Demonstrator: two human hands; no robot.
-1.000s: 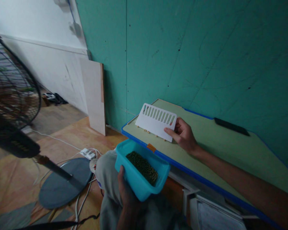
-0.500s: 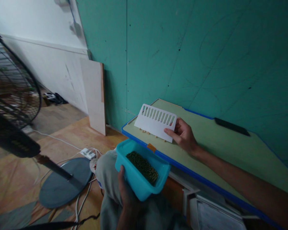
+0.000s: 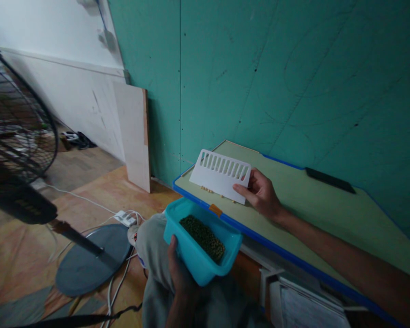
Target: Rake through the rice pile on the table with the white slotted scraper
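Observation:
My right hand pinches the right end of a white slotted scraper between thumb and fingers. The scraper stands tilted on the pale green tabletop, its row of slots uppermost. Several small beige bean-like pieces lie along its lower edge. Below the table's blue rim, my left hand grips a turquoise plastic tub from beneath and the side. Small dark green and paler grains, like beans, lie in the tub. The fingers under the tub are hidden.
An orange clip-like piece sits on the table's near edge, by the tub. At left stands a floor fan on a round base, with cables and a power strip nearby. A green wall rises behind the table.
The scraper has shifted slightly left and toward the near edge. Some beige pieces along it have moved slightly and sit closer together. My left hand and the tub stay put.

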